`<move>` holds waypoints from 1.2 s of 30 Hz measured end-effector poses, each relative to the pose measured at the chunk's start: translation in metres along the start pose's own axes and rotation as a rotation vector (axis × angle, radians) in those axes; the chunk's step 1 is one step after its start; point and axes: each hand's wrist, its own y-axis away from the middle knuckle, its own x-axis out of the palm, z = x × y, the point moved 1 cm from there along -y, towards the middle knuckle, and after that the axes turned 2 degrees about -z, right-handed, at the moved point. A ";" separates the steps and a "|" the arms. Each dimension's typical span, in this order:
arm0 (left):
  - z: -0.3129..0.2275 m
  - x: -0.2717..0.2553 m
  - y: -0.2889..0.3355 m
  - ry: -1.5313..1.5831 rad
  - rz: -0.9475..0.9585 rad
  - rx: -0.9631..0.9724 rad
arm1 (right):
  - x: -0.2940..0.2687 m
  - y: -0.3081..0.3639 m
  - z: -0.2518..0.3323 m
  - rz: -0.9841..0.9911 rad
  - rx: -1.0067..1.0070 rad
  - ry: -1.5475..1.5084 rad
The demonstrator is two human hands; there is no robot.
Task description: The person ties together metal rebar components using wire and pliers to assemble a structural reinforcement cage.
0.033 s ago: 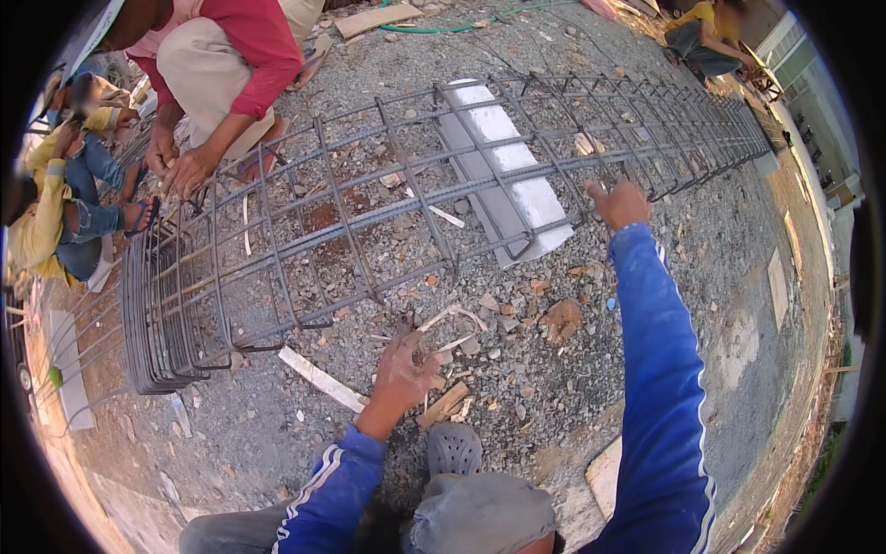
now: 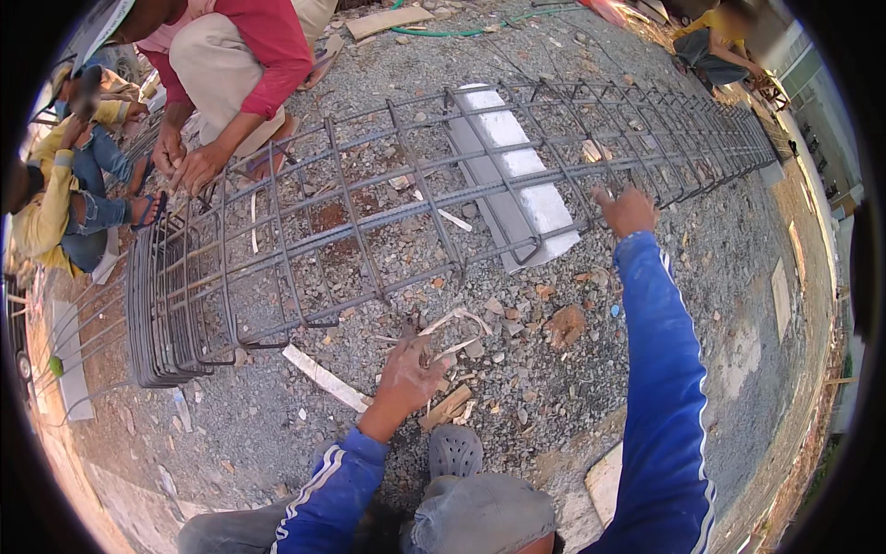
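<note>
Head view, right hand (image 2: 628, 210) gripping rebar cage (image 2: 369, 222)

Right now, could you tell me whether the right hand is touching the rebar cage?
Touching. The head view shows the right hand reaching out, its fingers resting on a near bar of the rebar cage.

The rebar cage (image 2: 388, 194) is dark, matt steel, ribbed and lightly rusted. Beneath it the ground (image 2: 738, 305) is rough grey gravel mixed with dusty earth. Pale, splintery wood offcuts (image 2: 325, 379) lie near the left hand (image 2: 406, 374), which is coated in dry dust. The right hand (image 2: 628, 210) touches a steel bar; its sleeve (image 2: 660, 369) is smooth, slightly glossy blue synthetic cloth. A white slab (image 2: 517, 175) under the cage looks matt and chalky.
</note>
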 end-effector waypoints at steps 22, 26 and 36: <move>-0.041 -0.205 0.035 -0.844 0.223 0.512 | 0.021 -0.039 0.051 -0.048 -0.232 -1.030; -0.013 -0.195 0.035 -0.712 0.302 0.385 | -0.031 0.026 0.138 0.292 -0.158 -1.082; -0.011 -0.200 0.005 -0.174 0.381 0.411 | -0.026 0.009 0.157 0.429 0.103 -1.120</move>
